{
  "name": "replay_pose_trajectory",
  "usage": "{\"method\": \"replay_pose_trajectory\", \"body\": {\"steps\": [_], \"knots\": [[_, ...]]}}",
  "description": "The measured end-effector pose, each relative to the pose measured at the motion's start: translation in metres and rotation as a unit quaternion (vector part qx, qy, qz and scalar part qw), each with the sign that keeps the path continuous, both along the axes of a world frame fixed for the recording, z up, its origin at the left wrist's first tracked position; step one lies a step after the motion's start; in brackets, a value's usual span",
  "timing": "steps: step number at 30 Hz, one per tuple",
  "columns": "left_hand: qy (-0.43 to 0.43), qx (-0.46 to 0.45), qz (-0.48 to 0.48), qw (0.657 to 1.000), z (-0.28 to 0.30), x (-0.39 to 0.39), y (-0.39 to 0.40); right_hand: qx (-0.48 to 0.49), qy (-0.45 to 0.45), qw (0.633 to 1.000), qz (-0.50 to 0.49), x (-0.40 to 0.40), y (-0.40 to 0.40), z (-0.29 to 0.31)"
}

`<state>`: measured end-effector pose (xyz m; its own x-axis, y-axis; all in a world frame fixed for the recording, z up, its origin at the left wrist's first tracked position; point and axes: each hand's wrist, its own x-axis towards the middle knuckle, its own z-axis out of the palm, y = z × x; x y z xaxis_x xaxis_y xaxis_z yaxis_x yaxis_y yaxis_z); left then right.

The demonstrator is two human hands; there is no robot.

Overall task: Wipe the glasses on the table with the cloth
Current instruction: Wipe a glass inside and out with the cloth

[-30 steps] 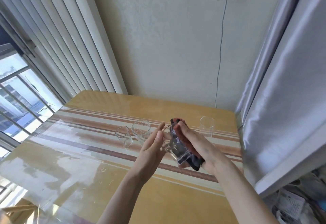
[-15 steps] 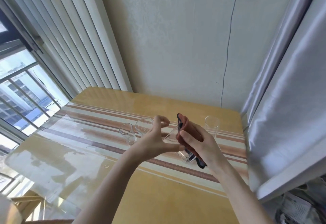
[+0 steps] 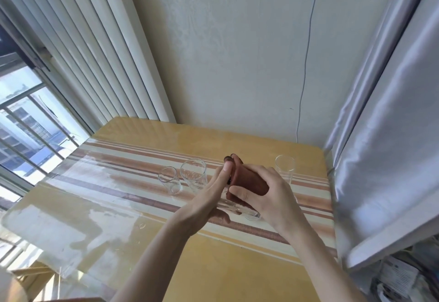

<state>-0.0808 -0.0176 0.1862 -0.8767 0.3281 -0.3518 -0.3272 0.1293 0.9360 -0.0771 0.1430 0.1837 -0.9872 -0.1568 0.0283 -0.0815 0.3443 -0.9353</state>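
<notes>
Above the middle of the striped table (image 3: 123, 197) I hold a clear glass (image 3: 249, 213) tilted on its side. My right hand (image 3: 268, 197) wraps a reddish-brown cloth (image 3: 249, 180) around its upper part. My left hand (image 3: 209, 197) presses flat fingers against the glass's open end and the cloth. Only the glass's base shows below the right hand. Standing on the table are a small glass (image 3: 169, 180), a taller glass (image 3: 193, 174) just right of it, and a third glass (image 3: 284, 167) behind my right hand.
A transparent sheet covers the yellow tabletop. Vertical blinds (image 3: 90, 47) and a window lie to the left, a grey curtain (image 3: 384, 111) to the right. A white cable (image 3: 306, 64) hangs down the wall from a socket. Clutter sits at the lower right.
The cloth has turned around the held glass, now showing its reddish side. My left hand's fingers have straightened against the glass. The view has tilted slightly.
</notes>
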Motion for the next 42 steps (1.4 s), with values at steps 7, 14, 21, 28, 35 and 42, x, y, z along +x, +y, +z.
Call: {"method": "replay_pose_trajectory", "body": {"steps": [7, 14, 21, 28, 35, 42], "knots": [[0.065, 0.041, 0.002, 0.997, -0.014, 0.003, 0.000, -0.088, -0.151, 0.984, -0.018, -0.010, 0.003, 0.003], [0.165, -0.009, -0.033, 0.986, -0.019, 0.000, -0.005, -0.283, -0.370, 0.885, 0.027, -0.018, 0.012, -0.005], [0.129, -0.116, -0.076, 0.982, -0.005, -0.013, -0.014, -0.308, -0.240, 0.918, -0.070, -0.010, -0.001, -0.019], [0.074, -0.107, -0.031, 0.991, -0.001, -0.020, -0.022, -0.241, -0.083, 0.966, -0.054, -0.010, 0.000, -0.023], [0.143, -0.130, -0.092, 0.977, -0.007, -0.019, -0.027, -0.178, -0.105, 0.977, 0.056, -0.014, 0.006, -0.026], [0.207, -0.164, -0.064, 0.962, -0.019, -0.012, -0.024, -0.182, -0.145, 0.973, 0.002, -0.016, -0.005, -0.014]]}}
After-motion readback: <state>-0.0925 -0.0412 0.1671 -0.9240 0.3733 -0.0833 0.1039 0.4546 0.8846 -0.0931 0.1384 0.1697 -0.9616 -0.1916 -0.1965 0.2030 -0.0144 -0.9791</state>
